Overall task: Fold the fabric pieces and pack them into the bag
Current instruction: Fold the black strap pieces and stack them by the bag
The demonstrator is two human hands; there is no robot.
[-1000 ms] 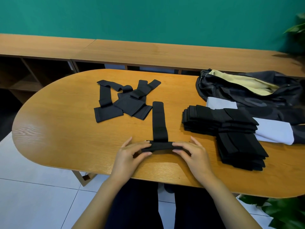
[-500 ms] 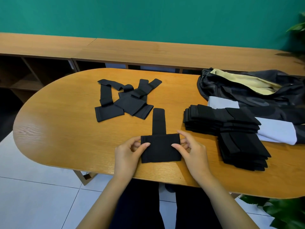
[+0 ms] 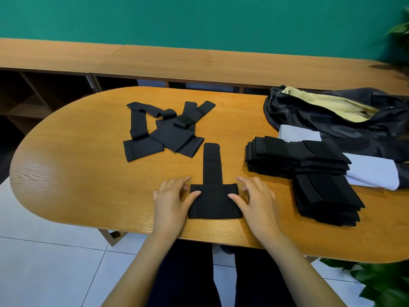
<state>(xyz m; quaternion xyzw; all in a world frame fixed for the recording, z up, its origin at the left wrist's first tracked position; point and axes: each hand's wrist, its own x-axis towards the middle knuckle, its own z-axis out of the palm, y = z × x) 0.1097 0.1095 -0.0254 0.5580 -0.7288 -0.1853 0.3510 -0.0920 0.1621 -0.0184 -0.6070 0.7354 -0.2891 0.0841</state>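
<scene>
In the head view, a long oval wooden table [image 3: 73, 173] fills the middle of the frame. At its near edge, in the lower centre, lies a black T-shaped fabric piece [image 3: 214, 203]. Its wide part is flat in front of the person and its narrow strap runs straight up the frame.

The left hand [image 3: 169, 203] rests just left of the wide part, with the thumb tip on the cloth's left edge and the fingers spread and nearly straight on the wood. The right hand [image 3: 257, 202] mirrors it on the right edge, thumb on the cloth and fingers loose and apart. Neither hand grips anything. The fingertips are slightly blurred, so whether they press the table or hover just over it cannot be told.

In the upper centre-left lies a loose heap of unfolded black fabric strips [image 3: 162, 135]. At right of centre sits a stack of folded black fabric pieces [image 3: 306, 171], partly on a pale grey cloth [image 3: 374, 175]. Behind them, at the upper right, a dark soft bag with pale yellow lining [image 3: 345, 120] lies open.

A leafy green plant [image 3: 382, 282] shows at the lower right corner.
</scene>
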